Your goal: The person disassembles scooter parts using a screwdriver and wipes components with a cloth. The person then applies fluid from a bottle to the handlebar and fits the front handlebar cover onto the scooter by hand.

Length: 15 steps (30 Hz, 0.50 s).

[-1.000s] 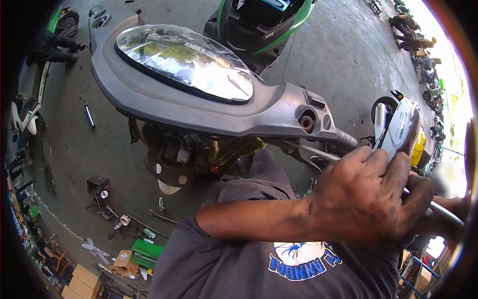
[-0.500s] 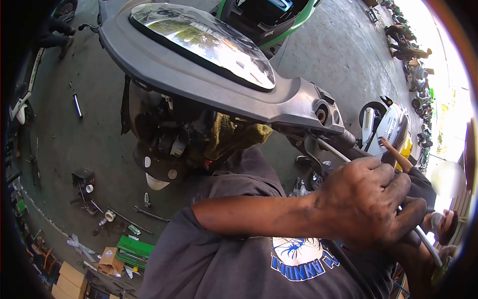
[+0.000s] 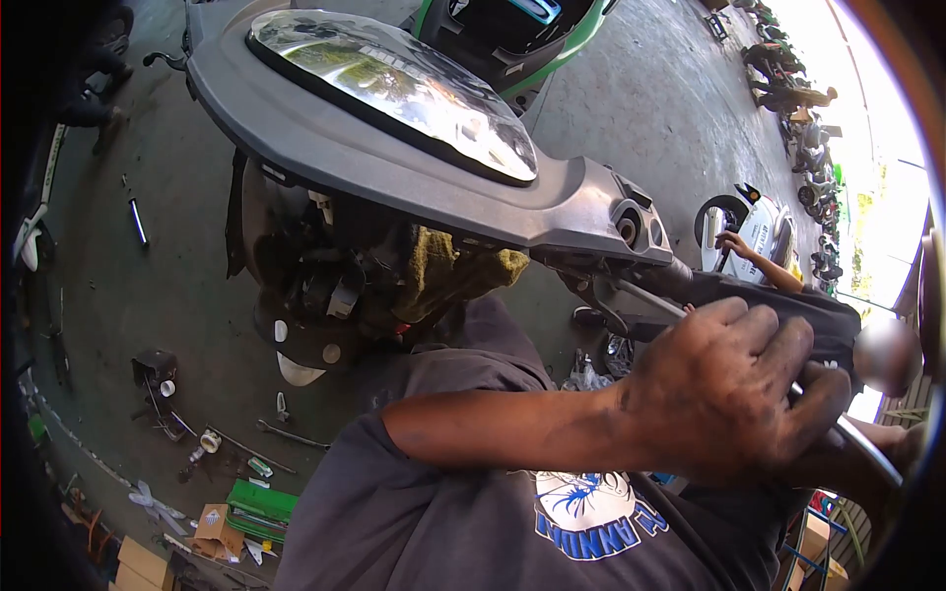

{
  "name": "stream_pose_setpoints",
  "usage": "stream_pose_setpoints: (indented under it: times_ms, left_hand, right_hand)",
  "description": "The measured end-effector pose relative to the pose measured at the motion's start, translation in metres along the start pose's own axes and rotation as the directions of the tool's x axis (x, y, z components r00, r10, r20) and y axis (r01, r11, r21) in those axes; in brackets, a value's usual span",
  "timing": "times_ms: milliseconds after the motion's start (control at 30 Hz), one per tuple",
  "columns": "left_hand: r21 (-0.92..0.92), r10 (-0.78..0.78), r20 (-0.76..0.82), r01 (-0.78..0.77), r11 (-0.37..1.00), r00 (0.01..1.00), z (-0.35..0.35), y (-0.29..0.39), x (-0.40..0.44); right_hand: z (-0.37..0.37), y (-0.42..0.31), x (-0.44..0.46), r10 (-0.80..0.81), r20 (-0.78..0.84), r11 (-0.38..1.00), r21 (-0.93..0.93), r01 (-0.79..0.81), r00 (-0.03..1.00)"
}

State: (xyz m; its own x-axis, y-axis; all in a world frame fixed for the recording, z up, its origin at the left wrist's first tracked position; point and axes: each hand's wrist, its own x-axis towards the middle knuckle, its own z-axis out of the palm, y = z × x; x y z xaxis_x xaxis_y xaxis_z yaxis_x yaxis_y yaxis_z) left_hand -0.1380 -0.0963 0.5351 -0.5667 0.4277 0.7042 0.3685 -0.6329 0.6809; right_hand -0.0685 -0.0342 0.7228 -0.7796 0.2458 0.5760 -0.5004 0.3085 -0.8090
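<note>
My left hand [image 3: 724, 389], dark with grime, reaches across from the left and is closed round a silver metal rod [image 3: 867, 448]. One end of the rod runs up toward the handlebar end of a grey scooter handlebar cover [image 3: 394, 148]; the other slopes down to the lower right. Part of my right arm and hand [image 3: 836, 476] shows in shadow behind the left hand, its fingers hidden. On top of the cover sits a shiny, reflective display panel [image 3: 394, 89]. Under it are exposed dark wiring parts [image 3: 345, 291] and a yellowish cloth [image 3: 434, 271].
Another person in dark clothes [image 3: 788, 300] is close on the right, an arm stretched toward a white scooter [image 3: 754, 236]. A green-rimmed scooter part [image 3: 581, 59] stands ahead. Floor items include a green toolbox [image 3: 261, 507], a wrench [image 3: 291, 433] and a cardboard box [image 3: 212, 532].
The view has shifted slightly, so the scooter sits a little further left. The person on the right has moved, body more outstretched. My left hand keeps its hold on the rod.
</note>
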Motion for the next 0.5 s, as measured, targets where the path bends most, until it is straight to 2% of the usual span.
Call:
stream_pose_setpoints:
  times_ms: [67, 100, 133, 167, 233, 300, 333, 367, 400, 433, 467, 500]
  left_hand:
    - [0.01, -0.006, 0.05, 0.005, 1.0, 0.999, -0.001, -0.004, 0.001]
    - [-0.07, -0.042, 0.143, 0.053, 0.996, 0.989, -0.009, -0.007, 0.007]
    - [-0.059, -0.035, 0.127, 0.042, 0.997, 0.991, -0.007, -0.013, 0.011]
    - [-0.157, -0.059, 0.102, 0.075, 0.985, 0.993, -0.006, -0.021, 0.012]
    - [-0.293, -0.137, 0.182, 0.187, 0.938, 0.974, -0.026, -0.023, 0.029]
    - [-0.303, -0.258, 0.251, 0.329, 0.895, 0.933, -0.051, -0.021, 0.037]
    - [-0.325, -0.244, 0.261, 0.322, 0.889, 0.934, -0.057, -0.029, 0.037]
    - [-0.374, -0.291, 0.282, 0.384, 0.844, 0.914, -0.071, -0.028, 0.038]
    - [-0.304, -0.265, 0.249, 0.335, 0.892, 0.932, -0.089, -0.027, 0.047]
    - [-0.165, -0.056, 0.124, 0.076, 0.983, 0.991, -0.104, -0.026, 0.05]
    - [0.036, 0.156, -0.009, -0.156, 0.987, 0.988, -0.12, -0.026, 0.054]
    - [-0.56, -0.239, -0.02, 0.187, 0.807, 0.971, -0.125, -0.013, 0.061]
  right_hand:
    - [-0.005, 0.006, 0.006, 0.024, 0.02, 1.0, 0.011, -0.024, 1.0]
    - [-0.006, 0.013, 0.012, 0.037, 0.037, 0.999, 0.012, -0.037, 0.999]
    - [-0.008, 0.021, 0.019, 0.055, 0.065, 0.998, 0.027, -0.057, 0.996]
    - [-0.008, 0.03, 0.025, 0.066, 0.089, 0.997, 0.034, -0.07, 0.994]
    - [-0.005, 0.051, 0.037, 0.083, 0.148, 0.993, 0.065, -0.094, 0.986]
    - [0.001, 0.072, 0.053, 0.09, 0.214, 0.988, 0.101, -0.114, 0.973]
    - [0.008, 0.081, 0.061, 0.093, 0.25, 0.985, 0.116, -0.125, 0.964]
    - [0.016, 0.09, 0.067, 0.089, 0.287, 0.983, 0.132, -0.131, 0.954]
    - [0.023, 0.098, 0.074, 0.082, 0.319, 0.98, 0.147, -0.135, 0.944]
    - [0.032, 0.104, 0.079, 0.07, 0.354, 0.977, 0.165, -0.136, 0.933]
    - [0.04, 0.11, 0.084, 0.061, 0.386, 0.974, 0.178, -0.139, 0.92]
    - [0.049, 0.113, 0.086, 0.046, 0.413, 0.972, 0.19, -0.136, 0.909]
